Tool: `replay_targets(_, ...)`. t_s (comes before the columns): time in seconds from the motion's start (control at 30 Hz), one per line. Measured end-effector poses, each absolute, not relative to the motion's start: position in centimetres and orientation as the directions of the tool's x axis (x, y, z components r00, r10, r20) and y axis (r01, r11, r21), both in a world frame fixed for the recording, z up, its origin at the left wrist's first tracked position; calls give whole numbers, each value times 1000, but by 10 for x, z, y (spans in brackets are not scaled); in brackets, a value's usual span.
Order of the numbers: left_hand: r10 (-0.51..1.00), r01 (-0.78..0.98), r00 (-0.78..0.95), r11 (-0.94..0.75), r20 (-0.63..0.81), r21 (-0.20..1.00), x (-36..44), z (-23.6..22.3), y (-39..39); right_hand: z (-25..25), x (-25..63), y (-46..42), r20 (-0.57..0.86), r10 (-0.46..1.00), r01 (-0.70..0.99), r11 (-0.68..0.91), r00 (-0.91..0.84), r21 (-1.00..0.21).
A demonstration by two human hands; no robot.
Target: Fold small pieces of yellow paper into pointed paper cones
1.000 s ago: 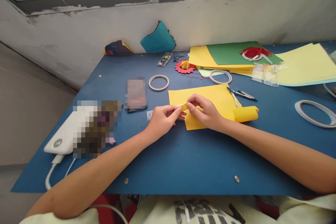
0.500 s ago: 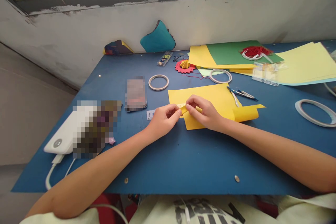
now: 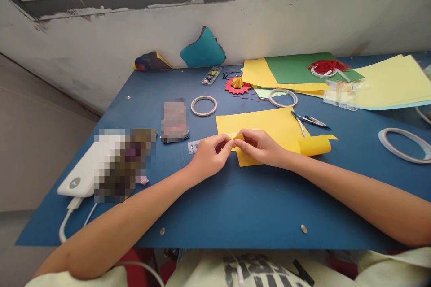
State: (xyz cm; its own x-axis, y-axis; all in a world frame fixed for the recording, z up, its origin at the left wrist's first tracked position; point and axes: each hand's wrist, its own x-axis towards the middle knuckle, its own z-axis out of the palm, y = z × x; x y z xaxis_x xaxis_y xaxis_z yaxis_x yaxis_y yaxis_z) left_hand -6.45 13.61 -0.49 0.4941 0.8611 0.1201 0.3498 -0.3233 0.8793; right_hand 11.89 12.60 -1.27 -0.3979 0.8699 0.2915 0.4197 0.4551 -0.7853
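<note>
Head view: the left hand [image 3: 211, 154] and right hand [image 3: 261, 147] meet, fingers of both pinching a small yellow paper piece [image 3: 238, 136] between them; its exact folds are too small to tell. The piece is over the left part of a yellow sheet [image 3: 262, 119] on the blue surface [image 3: 232, 210]. A curled yellow paper [image 3: 315, 145] shows just beyond the right forearm, and a blue compass [image 3: 311, 120] lies by the sheet's right edge. Past the left hand, a tape ring [image 3: 204, 114] lies flat near a pixelated phone [image 3: 174, 119].
</note>
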Motion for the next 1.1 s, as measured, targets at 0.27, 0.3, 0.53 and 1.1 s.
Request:
replay_targets(0.27, 857, 372, 500, -343, 125, 862, -65, -6, 136, -15, 118, 127, 295, 872, 422, 454, -390, -785)
replay_targets(0.3, 857, 374, 500, -344, 125, 861, -65, -6, 136, -16, 118, 127, 296, 872, 423, 455, -391, -783)
replay_targets(0.53, 856, 372, 504, -340, 119, 864, -64, -7, 136, -19, 120, 128, 301, 872, 437, 461, -386, -772)
replay_targets(1.1, 860, 345, 500, -303, 99, 888, -62, -9, 136, -16, 120, 127, 259, 887, 450, 424, -382, -786)
